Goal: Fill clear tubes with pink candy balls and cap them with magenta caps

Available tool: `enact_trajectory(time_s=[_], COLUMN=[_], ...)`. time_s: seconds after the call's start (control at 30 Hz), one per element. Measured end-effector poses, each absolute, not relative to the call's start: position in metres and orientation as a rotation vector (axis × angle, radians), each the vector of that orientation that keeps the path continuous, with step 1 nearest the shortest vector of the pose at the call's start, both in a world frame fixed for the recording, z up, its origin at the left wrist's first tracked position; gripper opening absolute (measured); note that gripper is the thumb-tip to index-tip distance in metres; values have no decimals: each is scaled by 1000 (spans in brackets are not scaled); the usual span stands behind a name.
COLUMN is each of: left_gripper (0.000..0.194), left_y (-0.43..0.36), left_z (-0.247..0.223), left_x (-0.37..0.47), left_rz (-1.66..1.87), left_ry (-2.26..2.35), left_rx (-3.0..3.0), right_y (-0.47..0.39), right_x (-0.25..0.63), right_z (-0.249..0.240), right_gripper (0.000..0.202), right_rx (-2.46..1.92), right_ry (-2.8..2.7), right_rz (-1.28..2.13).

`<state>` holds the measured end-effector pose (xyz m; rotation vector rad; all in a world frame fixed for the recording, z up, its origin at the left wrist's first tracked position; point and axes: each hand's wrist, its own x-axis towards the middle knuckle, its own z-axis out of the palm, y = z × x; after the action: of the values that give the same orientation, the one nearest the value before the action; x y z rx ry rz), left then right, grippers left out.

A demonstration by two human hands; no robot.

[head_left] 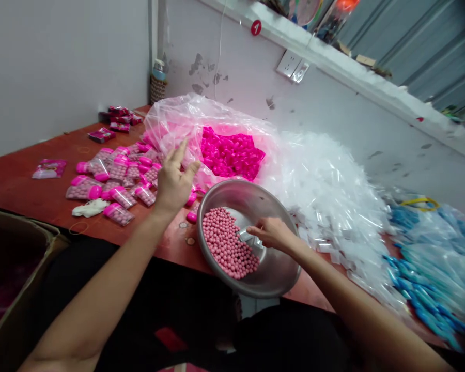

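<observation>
A metal bowl (277,209) at the table's front edge holds many small pink balls (228,245). Inside the bowl, my right hand (273,233) is closed on a clear container (251,240) beside the balls. My left hand (176,181) is raised with its fingers apart and nothing in it, between the filled bottles and the bowl. Clear bottles with pink caps (120,168), filled with pink balls, lie in a pile on the left. Behind the bowl, an open plastic bag (174,116) holds bright pink caps (232,155).
Right of the bowl is a large heap of clear empty containers (329,186). Blue items in plastic (430,274) lie at the far right. A cardboard box (48,248) stands at the lower left. Small pink packets (101,135) rest on the red table (19,160).
</observation>
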<state>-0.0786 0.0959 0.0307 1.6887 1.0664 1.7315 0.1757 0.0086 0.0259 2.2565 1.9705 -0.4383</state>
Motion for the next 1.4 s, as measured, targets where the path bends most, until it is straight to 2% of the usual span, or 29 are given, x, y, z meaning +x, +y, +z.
enact_trajectory(time_s=[0.07, 0.17, 0.43, 0.63, 0.8, 0.97, 1.03, 1.07, 1.2, 1.23, 1.3, 1.4], left_gripper=[43, 32, 25, 25, 25, 24, 24, 24, 28, 29, 32, 37], left_y=[81, 52, 41, 38, 36, 37, 38, 39, 35, 33, 27, 20], left_z=[21, 7, -6, -8, -6, -8, -8, -8, 1, 4, 11, 18], left_x=[-70, -48, -34, -35, -34, -34, -35, -36, -40, -41, -40, -37], left_rz=[1635, 1481, 1424, 1421, 1406, 1408, 1425, 1444, 1505, 1487, 1387, 1162], left_ry=[1110, 1087, 1049, 1040, 1047, 1055, 1063, 1068, 1061, 1051, 1022, 962], left_rx=[1744, 1796, 1850, 1827, 1826, 1834, 1851, 1866, 1940, 1943, 1924, 1899], right_y=[11, 18, 34, 32, 35, 42, 41, 39, 28, 24, 16, 6], right_x=[175, 168, 160, 175, 161, 147, 149, 151, 159, 160, 160, 158], right_z=[9, -6, -12, -14, -20, -27, -24, -22, -7, -3, 3, 10], right_gripper=[49, 57, 41, 35, 23, 31, 34, 36, 41, 42, 42, 40], right_rx=[2196, 2203, 2145, 1912, 1692, 1636, 1692, 1747, 1943, 1964, 2001, 1957], right_ry=[1909, 1885, 1835, 2117, 2414, 2626, 2694, 2730, 2599, 2537, 2489, 2519], right_rz=[-249, -216, -125, -83, -155, -374, -544, -739, -1988, -2181, -2406, -2546])
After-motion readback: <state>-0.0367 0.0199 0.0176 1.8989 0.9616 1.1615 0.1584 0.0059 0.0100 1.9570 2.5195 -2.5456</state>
